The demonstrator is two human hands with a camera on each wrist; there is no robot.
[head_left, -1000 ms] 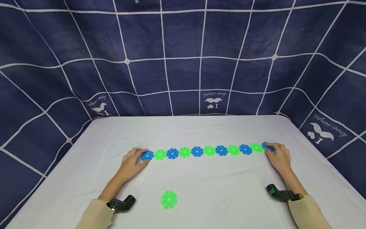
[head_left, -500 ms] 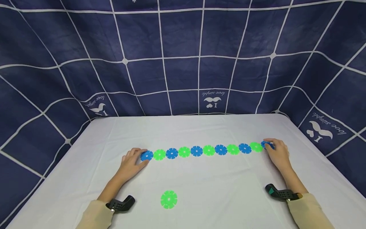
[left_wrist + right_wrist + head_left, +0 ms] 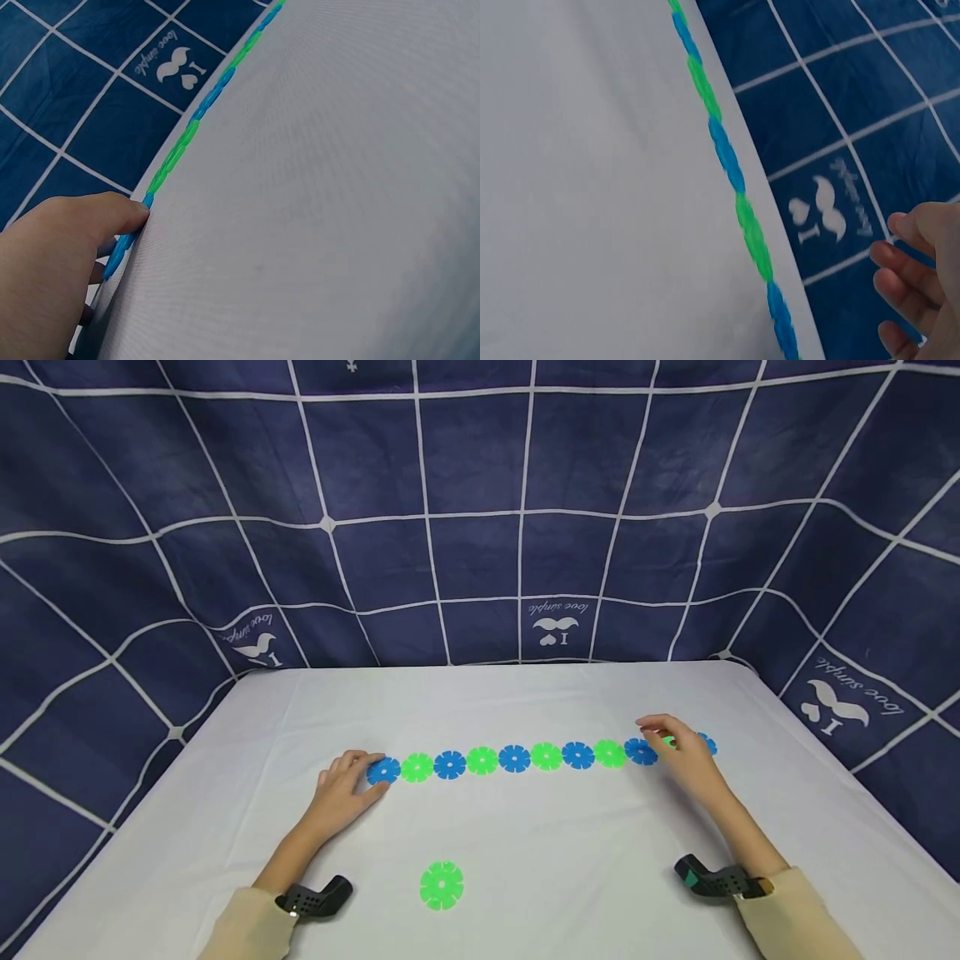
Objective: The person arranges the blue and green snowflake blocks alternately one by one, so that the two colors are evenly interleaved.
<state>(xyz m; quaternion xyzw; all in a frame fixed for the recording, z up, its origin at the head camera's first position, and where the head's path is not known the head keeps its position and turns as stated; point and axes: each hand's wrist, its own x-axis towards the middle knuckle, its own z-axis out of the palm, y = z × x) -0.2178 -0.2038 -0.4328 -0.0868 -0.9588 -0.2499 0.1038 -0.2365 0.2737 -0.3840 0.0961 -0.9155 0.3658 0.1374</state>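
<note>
A row of blue and green notched plastic discs stretches across the white table, the colours alternating. My left hand [image 3: 337, 793] holds the blue disc [image 3: 385, 770] at the row's left end, thumb on the near edge and fingers on the far edge. In the left wrist view the thumb [image 3: 124, 213] lies against that disc. Over the right part of the row is my right hand [image 3: 688, 766], fingers loosely bent and holding nothing. It partly hides a green disc and the blue end disc [image 3: 708, 743]. The right wrist view shows the right hand [image 3: 922, 277] apart from the discs.
A single green disc [image 3: 442, 885] lies apart, nearer to me, between the forearms. The white-covered table [image 3: 540, 835] ends at a dark blue checked cloth [image 3: 480, 560] behind and at the sides. Each wrist carries a black camera band.
My right hand has let go of the blue disc at the right end and moved left above the row. The left hand keeps its place at the left end.
</note>
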